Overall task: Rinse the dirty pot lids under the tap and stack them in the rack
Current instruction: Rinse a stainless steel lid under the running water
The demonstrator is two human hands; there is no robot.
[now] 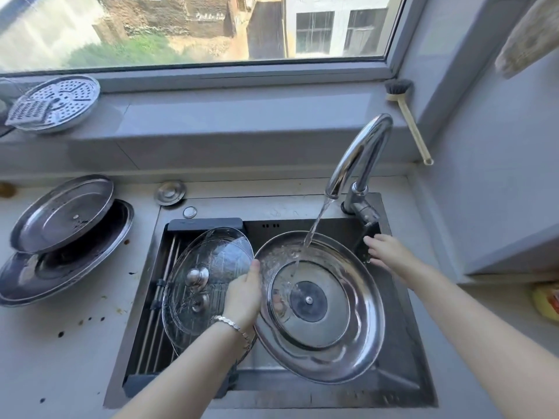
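Observation:
My left hand [243,297] grips the left rim of a large steel pot lid [348,334], held underside up over the sink. Water from the tap [357,155] runs onto its upper inner face. My right hand [385,251] is at the tap's dark lever by the sink's right wall, fingers on it. A glass lid [196,261] with a metal knob leans in the rack [157,313] on the sink's left side. Two dirty steel lids [63,216] lie stacked on the counter at the left.
The sink [402,385] is dark steel. A perforated steamer plate [57,101] sits on the window ledge at left. A dish brush [408,116] leans in the right corner. A small round cap [170,192] lies behind the sink. Dark stains spot the left counter.

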